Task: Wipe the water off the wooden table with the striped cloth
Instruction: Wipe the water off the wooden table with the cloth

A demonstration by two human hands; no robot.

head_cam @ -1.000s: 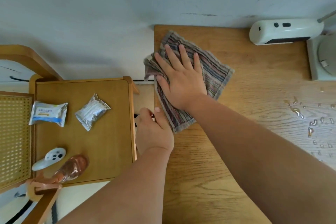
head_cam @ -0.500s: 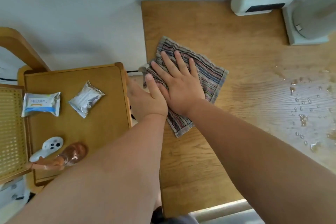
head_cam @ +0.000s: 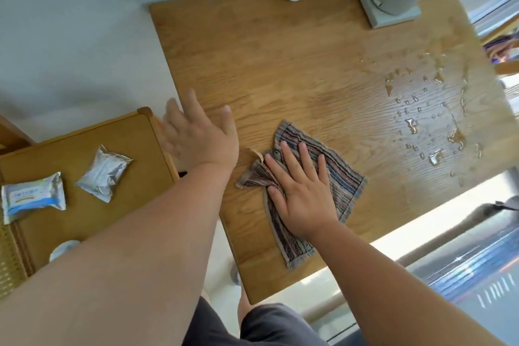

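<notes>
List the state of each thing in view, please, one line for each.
Striped cloth: flat on the table, one corner bunched.
Right hand: open, pressing on the cloth.
Left hand: open, blurred, holding nothing.
Wooden table: wet at its right side.
Water drops: unwiped, apart from the cloth.
Silver foil packet: closed.

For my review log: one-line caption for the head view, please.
Right hand presses the striped cloth flat on the wooden table, water droplets unwiped to its right; left hand open, blurred.

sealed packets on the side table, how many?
2. A silver foil packet lies near the side table's middle; a white-and-blue wipes packet lies at its left edge. The left forearm covers the near part, so more may be hidden.
</notes>
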